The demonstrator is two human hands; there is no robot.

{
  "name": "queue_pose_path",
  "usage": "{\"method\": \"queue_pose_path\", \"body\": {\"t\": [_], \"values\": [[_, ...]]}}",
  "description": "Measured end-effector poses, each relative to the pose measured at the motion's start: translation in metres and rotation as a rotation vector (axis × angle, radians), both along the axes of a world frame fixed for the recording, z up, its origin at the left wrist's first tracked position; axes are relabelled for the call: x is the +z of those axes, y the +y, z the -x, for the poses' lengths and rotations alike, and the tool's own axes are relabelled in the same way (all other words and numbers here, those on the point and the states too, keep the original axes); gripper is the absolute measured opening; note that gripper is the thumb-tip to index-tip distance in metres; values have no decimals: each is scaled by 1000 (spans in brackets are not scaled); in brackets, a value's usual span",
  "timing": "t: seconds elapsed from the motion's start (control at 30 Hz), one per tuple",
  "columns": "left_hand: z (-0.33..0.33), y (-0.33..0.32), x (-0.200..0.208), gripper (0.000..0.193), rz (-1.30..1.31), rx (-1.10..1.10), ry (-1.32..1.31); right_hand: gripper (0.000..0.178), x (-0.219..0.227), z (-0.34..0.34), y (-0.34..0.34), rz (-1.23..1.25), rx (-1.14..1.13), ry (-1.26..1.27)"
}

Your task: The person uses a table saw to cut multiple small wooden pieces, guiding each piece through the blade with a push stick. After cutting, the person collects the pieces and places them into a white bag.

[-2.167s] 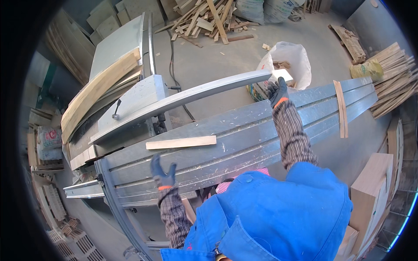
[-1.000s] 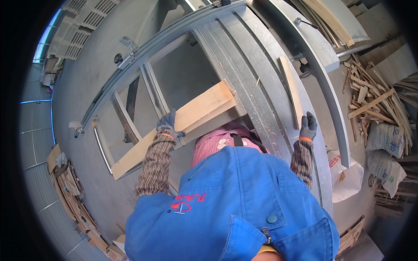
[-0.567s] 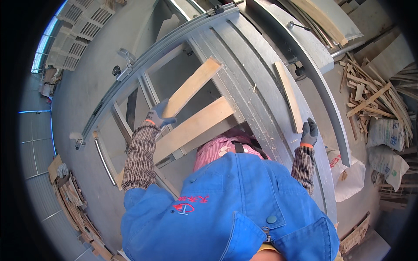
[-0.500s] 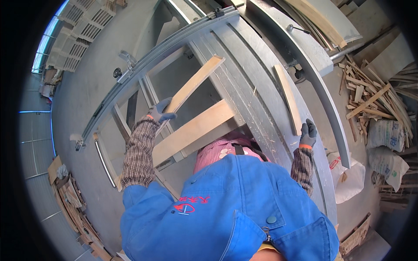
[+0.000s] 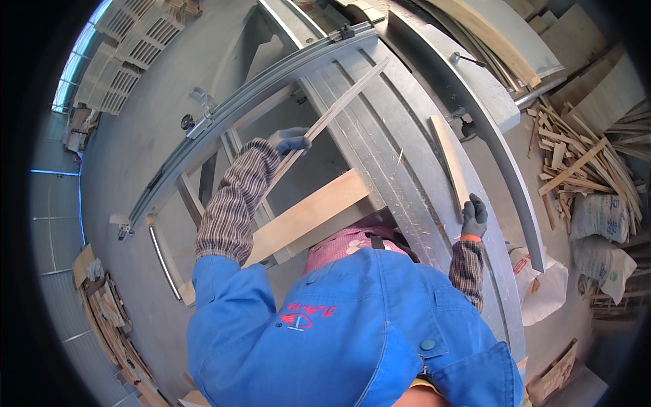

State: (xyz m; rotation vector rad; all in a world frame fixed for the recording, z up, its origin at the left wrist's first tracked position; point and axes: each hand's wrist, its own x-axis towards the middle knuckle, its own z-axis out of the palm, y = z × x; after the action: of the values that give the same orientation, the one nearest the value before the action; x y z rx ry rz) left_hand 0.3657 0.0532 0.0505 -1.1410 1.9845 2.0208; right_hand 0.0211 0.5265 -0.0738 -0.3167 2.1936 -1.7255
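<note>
Nearest the camera, a blue work jacket (image 5: 352, 332) fills the lower frame, with checked sleeves running out to two gloved hands held well apart. The right hand (image 5: 474, 216), in a dark glove with an orange cuff, is closed on the near end of a short wooden slat (image 5: 449, 159) lying on the right part of the grey metal machine table (image 5: 400, 183). A broad pale plank (image 5: 308, 216) lies across the open frame just beyond the jacket, flat, smooth-faced and square-edged. Farther out on the left, the left hand (image 5: 291, 140), in a grey glove, is clamped on a thin wooden strip (image 5: 339, 105) that slants away to the far right over the table's long ribbed channels. Judged from this pose, the strip is narrow and likely to flex, so grip it firmly, keep it parallel to the channels, and keep fingers clear of the frame edges. The table surface is dull galvanised steel flecked with sawdust. At far right, offcuts (image 5: 576, 149) lie piled on the concrete floor beside white woven sacks (image 5: 600, 224).
</note>
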Motion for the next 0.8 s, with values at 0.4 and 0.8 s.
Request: {"method": "queue_pose_path", "body": {"t": [0.4,0.8], "values": [[92,-104,101,61,739,52,-41,30,16,-11,-63,98,164,5],[55,-151,336,69,1501,669,304,31,32,-26,-126,271,262,-53]]}}
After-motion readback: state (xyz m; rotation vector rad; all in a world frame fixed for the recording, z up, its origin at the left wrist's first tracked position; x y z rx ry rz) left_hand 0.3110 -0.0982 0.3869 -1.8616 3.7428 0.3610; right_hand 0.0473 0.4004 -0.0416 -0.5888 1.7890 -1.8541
